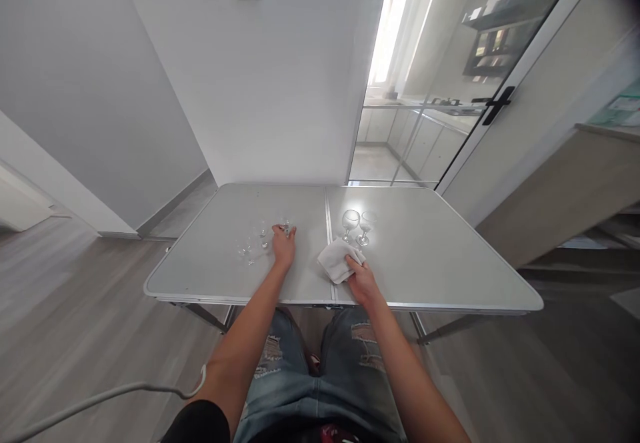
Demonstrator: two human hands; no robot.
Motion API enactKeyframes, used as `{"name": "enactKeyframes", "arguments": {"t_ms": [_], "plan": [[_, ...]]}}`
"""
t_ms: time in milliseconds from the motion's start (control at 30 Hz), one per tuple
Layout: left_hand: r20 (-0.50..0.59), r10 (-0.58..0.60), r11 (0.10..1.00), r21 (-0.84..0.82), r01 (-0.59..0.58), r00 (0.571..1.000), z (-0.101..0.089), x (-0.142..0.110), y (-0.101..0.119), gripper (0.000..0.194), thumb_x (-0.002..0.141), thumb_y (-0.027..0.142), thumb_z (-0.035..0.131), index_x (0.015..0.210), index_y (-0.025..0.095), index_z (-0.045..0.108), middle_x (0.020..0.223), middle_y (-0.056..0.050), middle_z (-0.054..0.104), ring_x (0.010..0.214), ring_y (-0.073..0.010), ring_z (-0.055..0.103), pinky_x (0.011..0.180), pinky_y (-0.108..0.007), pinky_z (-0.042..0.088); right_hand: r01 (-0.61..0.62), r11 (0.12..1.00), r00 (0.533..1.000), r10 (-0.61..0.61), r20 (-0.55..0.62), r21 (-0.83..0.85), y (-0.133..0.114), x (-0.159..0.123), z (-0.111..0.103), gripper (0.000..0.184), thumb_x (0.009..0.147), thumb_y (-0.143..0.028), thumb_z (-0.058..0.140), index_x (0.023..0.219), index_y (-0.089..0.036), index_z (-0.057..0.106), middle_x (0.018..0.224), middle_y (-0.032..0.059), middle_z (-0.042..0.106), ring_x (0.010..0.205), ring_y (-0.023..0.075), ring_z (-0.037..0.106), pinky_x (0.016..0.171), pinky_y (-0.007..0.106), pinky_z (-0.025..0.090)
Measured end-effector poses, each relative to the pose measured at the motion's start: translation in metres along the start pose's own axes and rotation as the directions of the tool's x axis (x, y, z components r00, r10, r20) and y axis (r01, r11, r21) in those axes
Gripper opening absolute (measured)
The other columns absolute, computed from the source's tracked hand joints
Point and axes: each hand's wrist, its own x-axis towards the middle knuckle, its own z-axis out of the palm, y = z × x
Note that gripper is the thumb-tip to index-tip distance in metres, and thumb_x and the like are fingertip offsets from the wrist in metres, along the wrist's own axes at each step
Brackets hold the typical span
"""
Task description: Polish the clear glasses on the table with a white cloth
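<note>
My left hand [284, 244] is closed around a small clear stemmed glass [286, 221] on the left half of the table; its lower part is mostly covered by my fingers. Just left of that hand stand two more clear stemmed glasses, one close by [263, 231] and one nearer the front [245, 249]. A folded white cloth [334, 261] is gripped in my right hand [361, 279], above the table's middle seam. Behind the cloth, two stemmed glasses stand upright side by side, a left one [351, 219] and a right one [367, 223].
The grey folding table [430, 263] has a metal rim and a seam down its middle. A white wall [280, 96] rises behind it. To the right are a glass door with a black handle [497, 104] and a wooden shelf unit [560, 196]. A cable [115, 389] runs by my left arm.
</note>
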Motion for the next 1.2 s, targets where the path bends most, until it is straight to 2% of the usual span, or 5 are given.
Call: {"name": "enactKeyframes", "arguments": {"t_ms": [200,333,500,733,1200], "plan": [[0.078,0.107,0.991,-0.087,-0.100,0.991,-0.004,-0.011,0.010,0.017,0.096,0.036,0.050,0.105,0.021,0.052,0.076,0.002,0.061,0.065,-0.0152,0.062,0.069,-0.027,0.044,0.023,0.999,1.000,-0.023,0.000,-0.027,0.000,-0.003,0.004,0.040,0.069,-0.036,0.084,0.102,-0.024,0.064,0.101,0.0021,0.074,0.089,0.0201,0.071,0.076,0.034,0.059],[0.250,0.304,0.950,-0.005,-0.313,0.919,-0.012,-0.041,0.008,0.026,0.095,0.041,0.055,0.114,0.024,0.061,0.077,0.000,0.065,0.068,-0.0166,0.061,0.070,-0.027,0.042,0.183,0.966,0.978,-0.198,-0.061,-0.185,-0.004,-0.004,0.005,0.041,0.076,-0.044,0.076,0.108,-0.022,0.063,0.107,0.0046,0.072,0.096,0.0203,0.067,0.082,0.034,0.056],[0.453,0.444,0.837,0.098,-0.538,0.773,-0.018,-0.069,0.000,0.033,0.092,0.039,0.063,0.123,0.026,0.064,0.101,-0.008,0.071,0.088,-0.0217,0.064,0.079,-0.030,0.044,0.409,0.635,0.800,-0.595,-0.078,-0.655,-0.016,-0.006,0.010,0.042,0.091,-0.051,0.052,0.116,-0.019,0.059,0.098,0.0054,0.068,0.091,0.0197,0.061,0.084,0.032,0.049],[0.512,0.478,0.765,0.158,-0.625,0.714,-0.017,-0.074,-0.001,0.032,0.092,0.039,0.062,0.123,0.029,0.063,0.095,-0.009,0.069,0.082,-0.0227,0.063,0.078,-0.031,0.043,0.538,0.331,0.807,-0.470,0.359,-0.776,-0.008,-0.013,0.018,0.033,0.093,-0.043,0.049,0.117,-0.022,0.059,0.086,0.0003,0.065,0.068,0.0167,0.054,0.070,0.027,0.042],[0.555,0.596,0.612,0.153,-0.776,0.580,-0.016,-0.072,-0.001,0.032,0.099,0.033,0.051,0.129,0.024,0.059,0.090,-0.010,0.066,0.086,-0.0234,0.063,0.081,-0.036,0.039,0.387,0.672,0.908,-0.159,0.387,-0.632,-0.046,-0.005,0.022,0.036,0.083,-0.041,0.058,0.115,-0.025,0.056,0.089,-0.0022,0.059,0.080,0.0170,0.054,0.073,0.027,0.046]]}}
